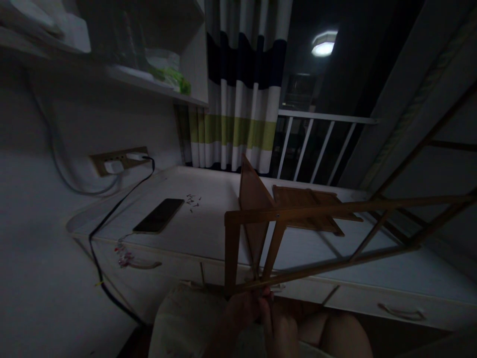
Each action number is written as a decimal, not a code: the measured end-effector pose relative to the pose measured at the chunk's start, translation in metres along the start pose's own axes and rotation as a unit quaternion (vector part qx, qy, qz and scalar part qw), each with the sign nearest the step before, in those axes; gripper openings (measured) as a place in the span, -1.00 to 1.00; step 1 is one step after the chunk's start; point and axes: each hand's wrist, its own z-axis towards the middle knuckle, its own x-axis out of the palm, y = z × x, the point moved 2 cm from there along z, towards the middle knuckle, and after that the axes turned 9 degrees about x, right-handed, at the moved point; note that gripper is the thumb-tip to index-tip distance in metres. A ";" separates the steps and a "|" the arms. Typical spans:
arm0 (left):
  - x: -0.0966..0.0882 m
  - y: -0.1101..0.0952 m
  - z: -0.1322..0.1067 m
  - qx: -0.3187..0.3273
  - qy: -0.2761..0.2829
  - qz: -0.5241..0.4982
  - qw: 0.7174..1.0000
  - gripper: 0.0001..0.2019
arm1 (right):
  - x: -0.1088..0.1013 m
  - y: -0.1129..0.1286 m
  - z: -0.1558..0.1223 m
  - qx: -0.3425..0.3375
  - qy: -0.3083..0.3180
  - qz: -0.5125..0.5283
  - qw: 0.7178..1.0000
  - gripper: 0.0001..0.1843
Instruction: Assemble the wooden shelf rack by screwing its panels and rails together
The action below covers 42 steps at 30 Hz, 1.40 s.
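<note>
A long brown wooden frame (316,214) lies tilted across the desk's right side, its near end over my lap. Within this end stands a flat brown panel (255,191). At the frame's lower near corner, my left hand (241,309) is closed around the bar. Right beside it, my right hand (278,318) has its fingers pinched under the same bar; in the dark I cannot make out what is between them. Slatted brown wooden pieces (305,201) lie flat behind the frame. Several small screws (191,201) are scattered on the desk, left of the panel.
A black phone (159,215) rests on the white desk (212,233), with a beaded charm (124,257) hanging off the edge. A black cable (119,206) runs down from the wall socket (121,160). Drawers with handles are below; a striped curtain (242,99) and white railing stand behind.
</note>
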 end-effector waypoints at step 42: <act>0.033 -0.028 -0.012 0.036 -0.023 0.539 0.841 -0.73 | -0.015 0.006 0.028 0.262 0.266 0.272 0.887 -0.37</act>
